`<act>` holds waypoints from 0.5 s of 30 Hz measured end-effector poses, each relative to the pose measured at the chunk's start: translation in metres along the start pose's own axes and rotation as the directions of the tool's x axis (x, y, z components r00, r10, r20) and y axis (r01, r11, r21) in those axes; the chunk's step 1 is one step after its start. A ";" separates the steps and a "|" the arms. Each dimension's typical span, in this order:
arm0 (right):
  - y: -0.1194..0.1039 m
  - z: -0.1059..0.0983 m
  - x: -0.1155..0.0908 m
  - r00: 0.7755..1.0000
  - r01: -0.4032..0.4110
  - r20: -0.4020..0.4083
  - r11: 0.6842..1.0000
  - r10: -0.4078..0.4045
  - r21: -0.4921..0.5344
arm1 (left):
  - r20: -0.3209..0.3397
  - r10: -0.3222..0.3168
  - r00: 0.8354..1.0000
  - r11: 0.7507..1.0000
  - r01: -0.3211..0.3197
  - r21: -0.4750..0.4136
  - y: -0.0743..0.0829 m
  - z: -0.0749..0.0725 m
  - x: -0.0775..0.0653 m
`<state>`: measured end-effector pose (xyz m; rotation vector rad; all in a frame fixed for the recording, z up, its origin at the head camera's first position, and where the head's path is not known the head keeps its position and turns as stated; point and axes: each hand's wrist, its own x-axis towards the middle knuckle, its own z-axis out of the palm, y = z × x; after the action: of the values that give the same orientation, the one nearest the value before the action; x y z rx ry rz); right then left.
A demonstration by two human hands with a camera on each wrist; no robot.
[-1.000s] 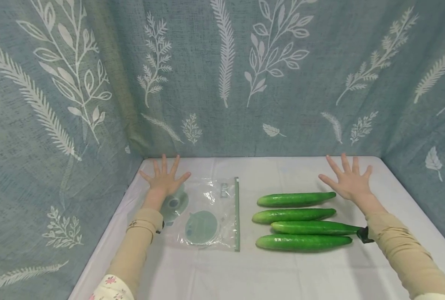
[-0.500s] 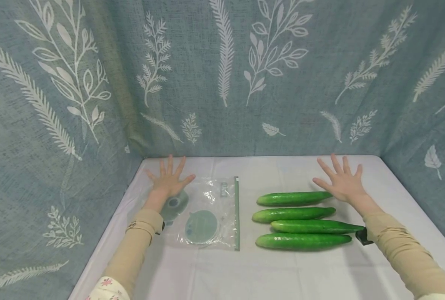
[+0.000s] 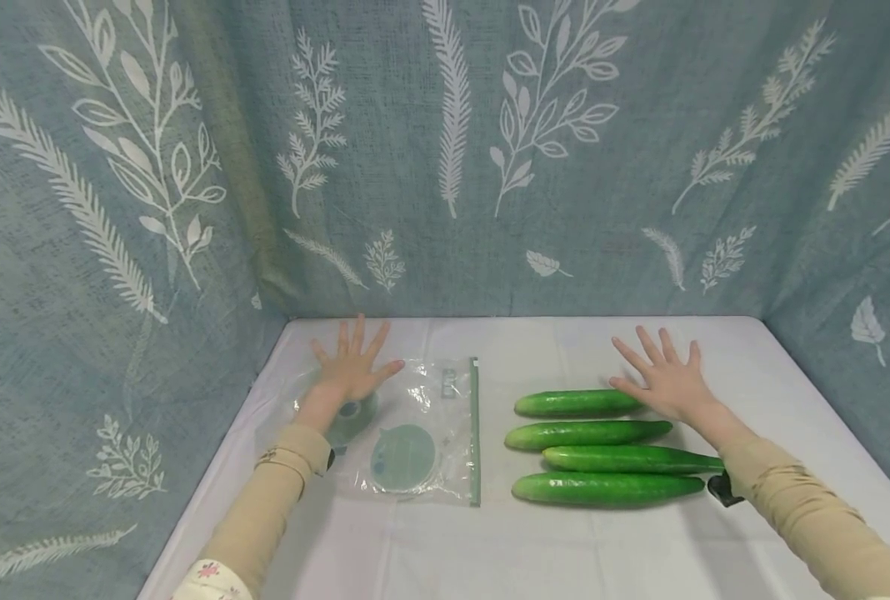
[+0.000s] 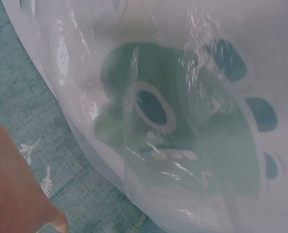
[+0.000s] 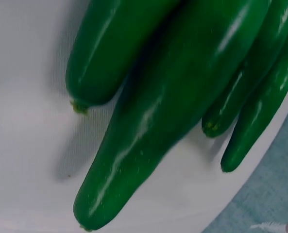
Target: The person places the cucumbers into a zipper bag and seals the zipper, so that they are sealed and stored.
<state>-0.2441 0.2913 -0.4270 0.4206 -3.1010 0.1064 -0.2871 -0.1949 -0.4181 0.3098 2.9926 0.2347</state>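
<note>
In the head view a clear zip bag (image 3: 452, 450) with green cartoon prints and a green zip edge lies flat on the left. My left hand (image 3: 349, 373) spreads its fingers above the bag's far left part and grips nothing. To the right, several green cucumbers (image 3: 606, 489) lie side by side in a rough column. Over the stem end of the farthest cucumber (image 3: 572, 403), my right hand (image 3: 670, 382) is spread wide, partly covering it. The left wrist view shows the bag's printed face (image 4: 182, 116) close up; the right wrist view shows the cucumber ends (image 5: 134, 145).
A white cloth (image 3: 520, 550) covers the table. Blue-green curtains (image 3: 415, 167) with white leaf patterns rise right behind the table's far edge and along both sides. A small black wrist device (image 3: 726, 490) sits at the right sleeve, beside a cucumber's tip.
Both hands move inward with fingers spread: the left drifts right over the bag, and the right shifts left until it covers the farthest cucumber's end. The bag and cucumbers stay put.
</note>
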 end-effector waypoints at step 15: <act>-0.029 0.020 -0.001 0.978 0.199 -0.056 0.980 -0.200 -0.018 | 0.023 0.085 0.996 0.996 -0.085 -0.001 0.016 0.006 -0.002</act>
<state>-0.2355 0.2620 -0.4448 0.7111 -2.9807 0.0949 -0.2815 -0.1787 -0.4206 0.4375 2.9602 0.2373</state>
